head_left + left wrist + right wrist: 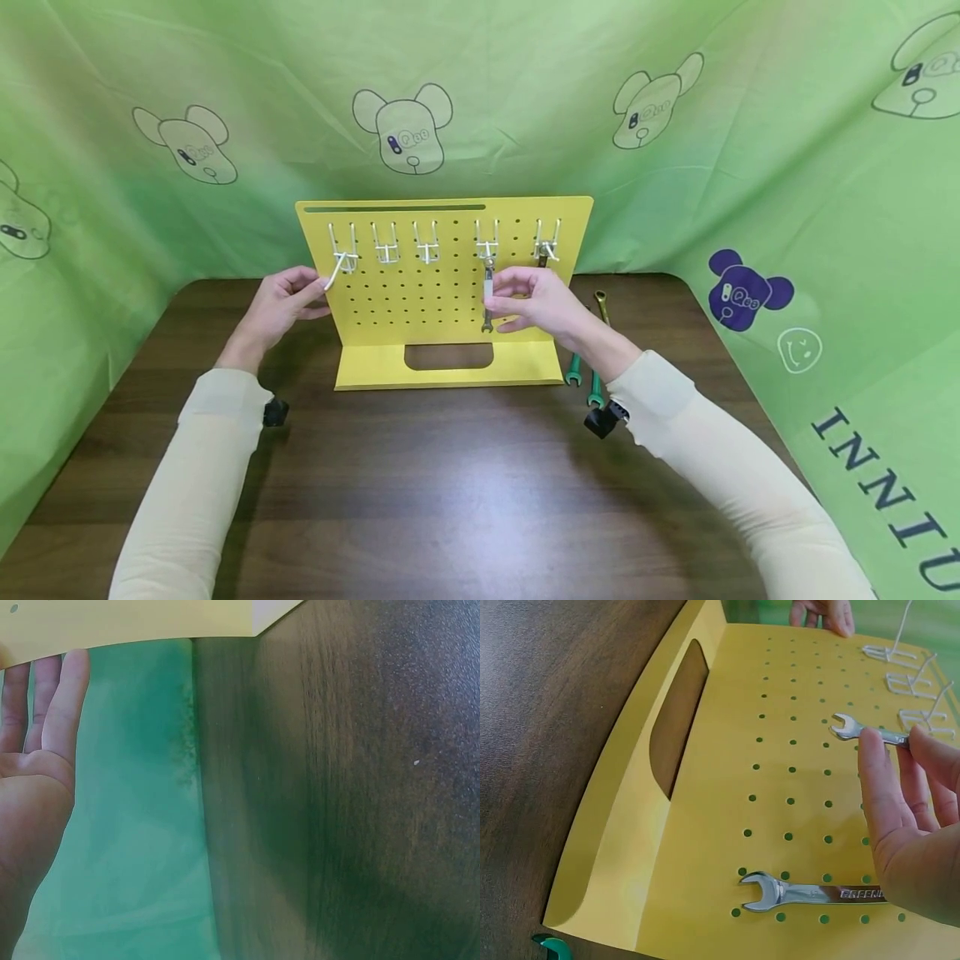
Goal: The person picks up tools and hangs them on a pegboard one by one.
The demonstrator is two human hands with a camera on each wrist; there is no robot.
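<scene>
A yellow pegboard [397, 329] stands upright on the table. My left hand [281, 304] holds its left edge, thumb toward the front; in the left wrist view the fingertips [73, 664] pass behind the board. Between thumb and fingers, my right hand [536, 300] pinches a small silver wrench [488, 287], its open end pointing down. The upper end of this wrench is at a white double hook [487, 248], right of the board's middle. Another silver wrench [810, 893] hangs from the rightmost hook [547, 247], partly hidden behind my right hand in the head view.
More white hooks [386, 252] sit along the board's upper left. Right of the board, green wrenches [596, 390] and a gold-coloured wrench [602, 302] lie on the brown wooden table [420, 483]. A green printed curtain [517, 125] encloses the back and sides.
</scene>
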